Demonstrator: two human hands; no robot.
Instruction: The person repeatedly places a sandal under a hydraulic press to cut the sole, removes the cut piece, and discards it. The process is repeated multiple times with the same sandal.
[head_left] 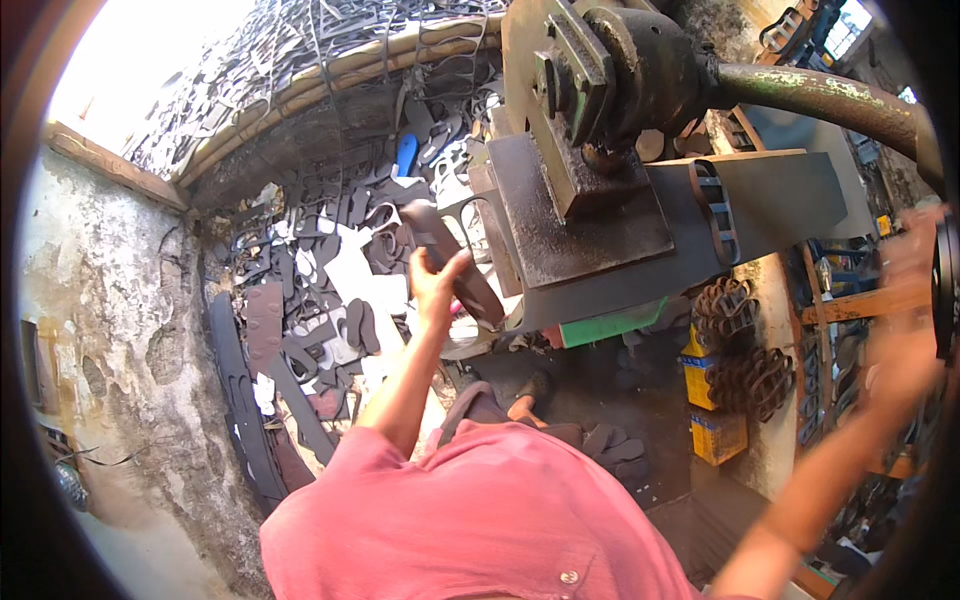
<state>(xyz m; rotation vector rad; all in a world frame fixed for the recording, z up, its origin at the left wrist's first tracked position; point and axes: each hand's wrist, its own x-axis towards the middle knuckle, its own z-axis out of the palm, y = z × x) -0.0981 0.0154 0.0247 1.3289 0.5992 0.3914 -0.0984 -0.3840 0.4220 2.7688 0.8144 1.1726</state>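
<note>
My left hand (436, 288) is closed around the lower side of a long, dark brown block (468, 282), tilted and blurred at its far end. The block is just left of a heavy screw press (585, 110). Beneath the square plate (590, 225) of the press lies a dark flat sheet (785, 200), reaching out to the right. A strap-shaped metal cutting die (712, 212) rests on this sheet. My right hand (912, 245) is raised at the far right, smeared by motion, near a black curved rim (944, 285). Whether it grips that rim is unclear.
Dark and white sole-shaped offcuts (330, 270) cover the floor at left, with a blue sole (406, 155) among them. The press's thick bar (830, 100) sweeps right. Yellow boxes (718, 438) and hanging bunches of cut straps (750, 385) are at lower right. A worn wall (120, 340) bounds the left.
</note>
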